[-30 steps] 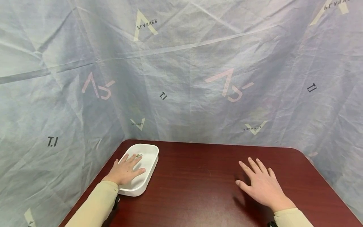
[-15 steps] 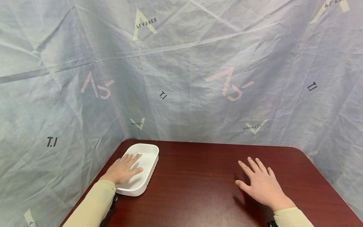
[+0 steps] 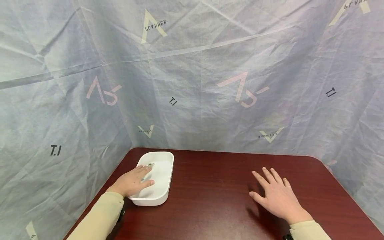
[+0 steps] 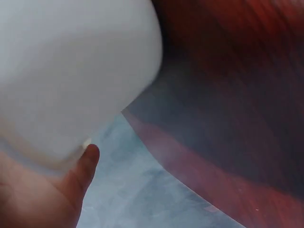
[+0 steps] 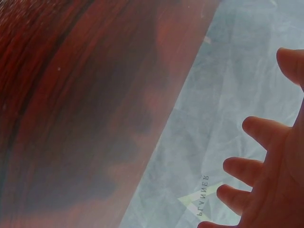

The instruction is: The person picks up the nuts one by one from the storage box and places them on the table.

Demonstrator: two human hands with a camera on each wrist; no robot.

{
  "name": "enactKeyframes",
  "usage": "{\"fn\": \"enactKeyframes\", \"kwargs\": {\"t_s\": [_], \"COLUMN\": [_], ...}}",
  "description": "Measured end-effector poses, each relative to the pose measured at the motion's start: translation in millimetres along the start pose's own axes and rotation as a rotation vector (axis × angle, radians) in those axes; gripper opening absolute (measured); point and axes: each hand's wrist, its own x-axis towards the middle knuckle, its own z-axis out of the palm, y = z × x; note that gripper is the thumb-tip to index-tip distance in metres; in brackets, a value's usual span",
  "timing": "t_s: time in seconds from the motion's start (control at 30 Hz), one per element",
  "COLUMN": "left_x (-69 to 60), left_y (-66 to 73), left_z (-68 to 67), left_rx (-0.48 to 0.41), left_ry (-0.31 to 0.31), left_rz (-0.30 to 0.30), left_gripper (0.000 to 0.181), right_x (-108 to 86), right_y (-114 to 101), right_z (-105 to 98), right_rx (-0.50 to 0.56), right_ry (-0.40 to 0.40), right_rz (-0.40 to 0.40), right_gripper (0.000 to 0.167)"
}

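A white rectangular tray stands at the left of the table. Inside it lies a small shiny gold-and-silver cluster, too small to identify. My left hand lies over the tray's left side, its thumb stretched out and its fingers reaching across the rim. The left wrist view shows the thumb against the tray's edge; the other fingers are hidden there. A small bluish spot shows between thumb and fingers. To the right, my right hand hovers over the table with fingers spread, holding nothing.
The dark red wooden table has rounded far corners. A grey printed cloth hangs behind it and along both sides, close to the table's edges.
The tray has shifted right and turned slightly. My left hand first drew back a little to the left, then moved slightly right with the tray. The right hand has stayed still.
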Motion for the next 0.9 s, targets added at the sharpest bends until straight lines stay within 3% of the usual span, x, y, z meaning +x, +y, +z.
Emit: {"fn": "enactKeyframes", "kwargs": {"t_s": [0.37, 0.67, 0.9], "left_x": [0.6, -0.8, 0.0], "left_y": [17.8, 32.5, 56.6], "left_z": [6.9, 10.8, 10.7], "left_rx": [-0.018, -0.038, -0.04], "left_ry": [-0.026, -0.034, -0.058], "left_rz": [0.073, 0.248, 0.36], "left_gripper": [0.075, 0.064, 0.059], "right_x": [-2.3, -0.3, 3.2], "right_y": [-0.8, -1.1, -2.9], "right_z": [1.1, -0.3, -2.3], "right_rx": [0.01, 0.017, 0.021], "right_ry": [0.001, 0.006, -0.007], "right_rz": [0.001, -0.006, -0.006], "right_gripper": [0.08, 0.075, 0.079]}}
